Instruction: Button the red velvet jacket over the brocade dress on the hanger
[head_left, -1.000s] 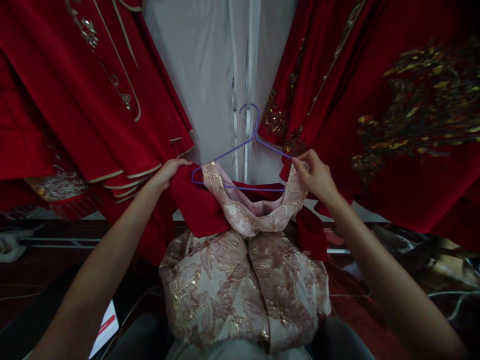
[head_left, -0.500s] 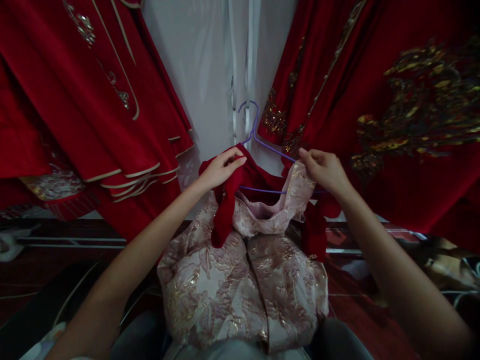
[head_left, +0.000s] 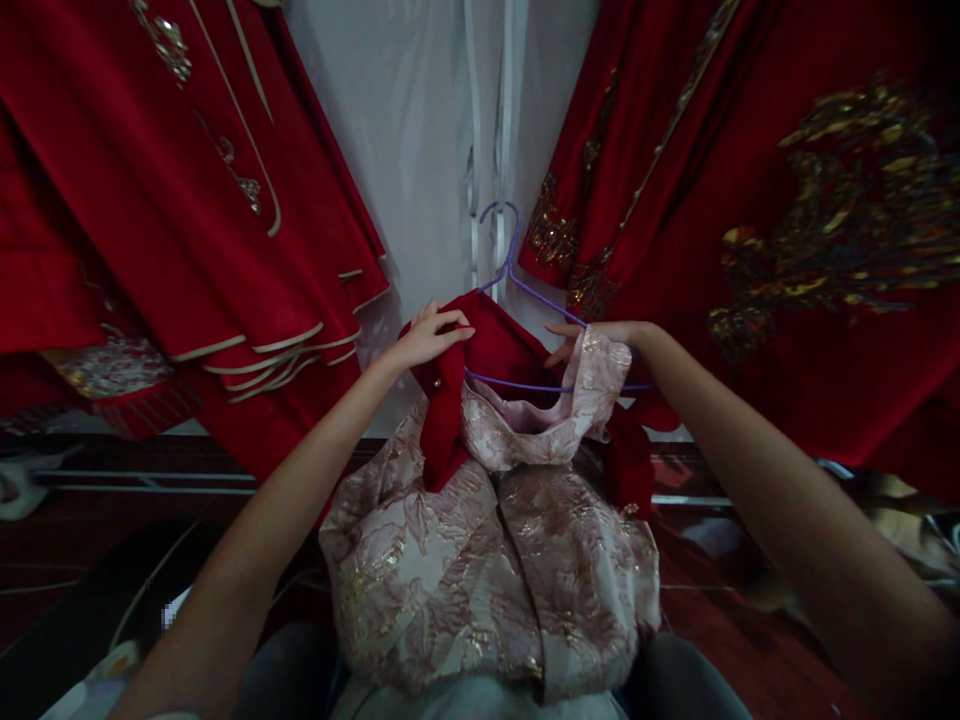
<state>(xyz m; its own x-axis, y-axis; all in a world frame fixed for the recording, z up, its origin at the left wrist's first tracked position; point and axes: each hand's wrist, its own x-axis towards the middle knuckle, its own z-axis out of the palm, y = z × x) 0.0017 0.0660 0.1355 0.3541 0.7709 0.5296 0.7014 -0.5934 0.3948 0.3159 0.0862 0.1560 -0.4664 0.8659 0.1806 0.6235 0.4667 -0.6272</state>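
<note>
Red garments [head_left: 202,200] hang down the left side, their hems edged in pale piping, and more red garments [head_left: 637,330] hang down the right, the outermost bearing heavy gold embroidery [head_left: 840,220]. Between the two rows stands a pale backdrop [head_left: 390,130]. In front of it, low in the middle, the pink-and-gold brocade dress [head_left: 427,570] rests bunched over the person's lap, its neckline raised toward the hanger. A plain red cloth piece [head_left: 502,340] sits behind that neckline and falls in front of the dress on the left side, hiding the left strap. The thin purple hanger [head_left: 512,262] runs through both, hook uppermost; whether the hook is caught on anything, I cannot tell. The left hand [head_left: 439,335] lies on the red cloth at the hanger's left shoulder, fingers bent — pinching or merely resting, I cannot tell. The right hand [head_left: 592,338] is at the opposite shoulder, its fingers spread apart and reaching behind the right strap [head_left: 604,365] — loose, not clenched. At far left sits a small white roll [head_left: 26,495].
</note>
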